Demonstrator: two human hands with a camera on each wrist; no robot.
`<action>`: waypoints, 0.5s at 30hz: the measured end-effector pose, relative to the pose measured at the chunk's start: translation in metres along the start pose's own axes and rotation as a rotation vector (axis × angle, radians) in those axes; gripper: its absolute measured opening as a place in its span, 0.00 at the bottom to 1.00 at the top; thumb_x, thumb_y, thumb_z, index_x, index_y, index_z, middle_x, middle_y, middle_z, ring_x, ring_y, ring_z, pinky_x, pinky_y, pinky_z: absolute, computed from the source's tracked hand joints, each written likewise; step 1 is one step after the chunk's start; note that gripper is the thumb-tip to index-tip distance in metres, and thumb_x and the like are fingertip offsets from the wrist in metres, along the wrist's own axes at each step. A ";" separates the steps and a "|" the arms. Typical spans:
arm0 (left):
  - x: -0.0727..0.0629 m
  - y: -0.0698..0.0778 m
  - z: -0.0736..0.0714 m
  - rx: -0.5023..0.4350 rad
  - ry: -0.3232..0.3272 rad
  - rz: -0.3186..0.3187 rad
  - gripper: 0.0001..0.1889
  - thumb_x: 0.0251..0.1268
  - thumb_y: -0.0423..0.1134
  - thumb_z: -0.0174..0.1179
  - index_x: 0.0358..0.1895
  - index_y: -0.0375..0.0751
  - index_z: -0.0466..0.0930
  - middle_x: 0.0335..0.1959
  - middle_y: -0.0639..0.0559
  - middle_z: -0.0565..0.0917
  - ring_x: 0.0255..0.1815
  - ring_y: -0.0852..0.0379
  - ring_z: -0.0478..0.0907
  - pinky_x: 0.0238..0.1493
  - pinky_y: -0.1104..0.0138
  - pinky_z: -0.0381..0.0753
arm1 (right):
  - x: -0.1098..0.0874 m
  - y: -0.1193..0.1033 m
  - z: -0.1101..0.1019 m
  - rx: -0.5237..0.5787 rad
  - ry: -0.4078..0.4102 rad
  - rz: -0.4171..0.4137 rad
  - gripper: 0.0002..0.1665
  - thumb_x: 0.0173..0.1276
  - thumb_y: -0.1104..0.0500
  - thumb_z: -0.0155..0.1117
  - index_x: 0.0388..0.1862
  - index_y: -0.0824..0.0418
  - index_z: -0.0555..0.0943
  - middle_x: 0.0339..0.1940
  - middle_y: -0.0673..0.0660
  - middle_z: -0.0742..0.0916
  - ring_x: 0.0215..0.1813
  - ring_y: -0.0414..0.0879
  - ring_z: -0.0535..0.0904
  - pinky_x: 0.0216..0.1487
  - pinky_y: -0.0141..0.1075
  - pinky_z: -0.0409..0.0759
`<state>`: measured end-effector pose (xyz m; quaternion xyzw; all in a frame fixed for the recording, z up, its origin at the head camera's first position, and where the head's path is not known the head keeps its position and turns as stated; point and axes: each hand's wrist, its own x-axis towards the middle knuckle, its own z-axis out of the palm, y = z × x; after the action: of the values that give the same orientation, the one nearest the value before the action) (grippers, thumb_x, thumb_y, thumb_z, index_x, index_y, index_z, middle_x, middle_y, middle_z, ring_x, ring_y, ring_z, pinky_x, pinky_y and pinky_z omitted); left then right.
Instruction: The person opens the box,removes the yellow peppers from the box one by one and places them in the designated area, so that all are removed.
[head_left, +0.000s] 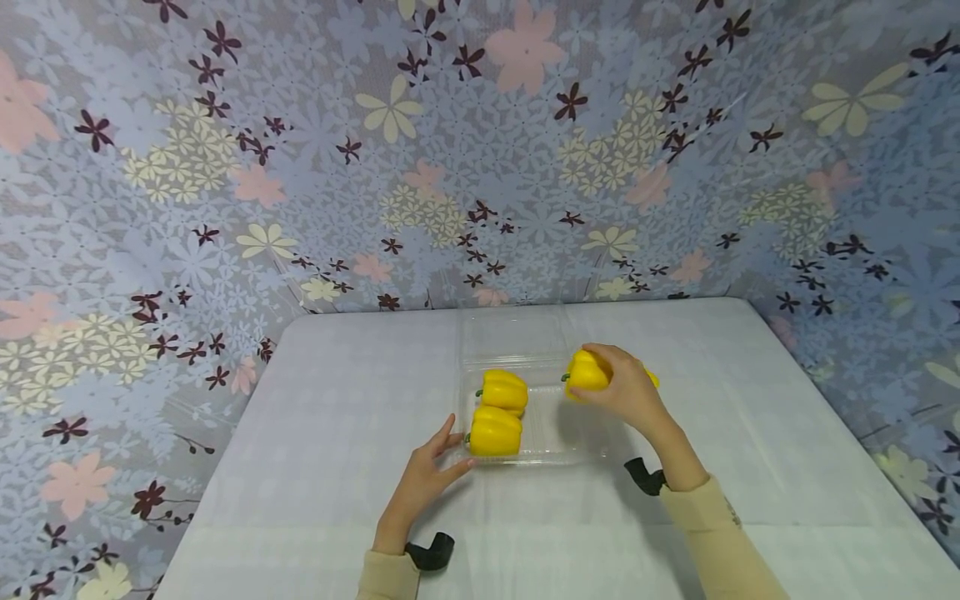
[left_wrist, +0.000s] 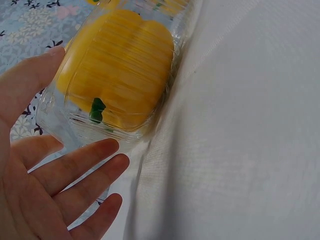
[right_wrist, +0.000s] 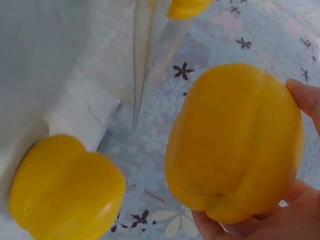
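Observation:
My right hand grips a yellow bell pepper above the right part of a clear plastic container. In the right wrist view the held pepper sits between thumb and fingers. Two more yellow bell peppers, a far one and a near one, lie in the container's left part with green stems pointing left. My left hand is at the container's near left corner, its fingers spread and fairly straight, touching the wall. Through the plastic, the left wrist view shows the near pepper.
Another yellow pepper lies on the white-covered table, mostly hidden behind my right hand in the head view. The container's clear lid lies folded open toward the back. A flower-patterned cloth hangs behind the table.

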<state>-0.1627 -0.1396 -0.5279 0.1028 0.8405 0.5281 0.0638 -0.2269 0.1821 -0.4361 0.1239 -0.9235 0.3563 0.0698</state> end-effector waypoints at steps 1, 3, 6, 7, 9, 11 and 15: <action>0.000 0.000 0.000 0.000 0.001 0.002 0.43 0.60 0.50 0.64 0.75 0.42 0.52 0.63 0.42 0.76 0.68 0.38 0.68 0.68 0.42 0.63 | 0.000 0.001 -0.002 -0.004 0.009 0.001 0.39 0.54 0.52 0.74 0.63 0.63 0.72 0.60 0.65 0.79 0.51 0.59 0.78 0.46 0.50 0.80; 0.000 0.000 0.000 -0.001 0.001 0.007 0.43 0.60 0.50 0.64 0.75 0.41 0.52 0.63 0.41 0.76 0.67 0.38 0.68 0.68 0.42 0.63 | 0.001 0.003 -0.006 -0.010 0.022 0.006 0.39 0.54 0.52 0.74 0.63 0.64 0.72 0.60 0.66 0.79 0.51 0.59 0.78 0.46 0.51 0.80; 0.001 0.000 0.000 0.000 0.001 0.012 0.43 0.60 0.50 0.64 0.75 0.41 0.52 0.62 0.41 0.77 0.67 0.38 0.68 0.68 0.42 0.63 | 0.002 0.008 -0.010 -0.012 0.029 0.023 0.40 0.54 0.52 0.73 0.63 0.66 0.71 0.61 0.68 0.78 0.52 0.61 0.77 0.48 0.53 0.79; 0.001 0.000 0.000 0.001 0.003 0.014 0.43 0.60 0.50 0.64 0.75 0.41 0.52 0.62 0.41 0.77 0.67 0.38 0.69 0.68 0.42 0.63 | 0.002 0.009 -0.011 -0.011 0.030 0.030 0.40 0.54 0.52 0.73 0.64 0.66 0.71 0.61 0.68 0.78 0.53 0.61 0.76 0.48 0.53 0.79; 0.001 -0.001 0.000 0.003 0.006 0.018 0.43 0.60 0.50 0.64 0.75 0.41 0.53 0.62 0.42 0.77 0.67 0.39 0.69 0.68 0.43 0.64 | 0.003 0.012 -0.013 -0.011 0.029 0.045 0.41 0.55 0.52 0.73 0.64 0.66 0.70 0.62 0.69 0.77 0.54 0.62 0.76 0.50 0.55 0.78; 0.001 -0.001 0.000 0.004 0.008 0.022 0.43 0.60 0.49 0.64 0.75 0.41 0.53 0.62 0.42 0.77 0.67 0.39 0.69 0.68 0.43 0.64 | 0.003 0.015 -0.015 -0.014 0.030 0.060 0.41 0.55 0.51 0.73 0.65 0.66 0.70 0.62 0.69 0.77 0.55 0.62 0.75 0.51 0.55 0.78; 0.001 -0.003 0.001 0.001 0.009 0.021 0.43 0.60 0.49 0.64 0.75 0.42 0.53 0.62 0.42 0.77 0.67 0.39 0.69 0.68 0.43 0.64 | 0.004 0.021 -0.018 -0.026 0.033 0.077 0.41 0.56 0.51 0.72 0.65 0.66 0.69 0.63 0.69 0.76 0.56 0.63 0.74 0.53 0.57 0.77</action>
<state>-0.1639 -0.1402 -0.5312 0.1095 0.8400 0.5287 0.0545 -0.2361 0.2088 -0.4354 0.0814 -0.9308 0.3488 0.0730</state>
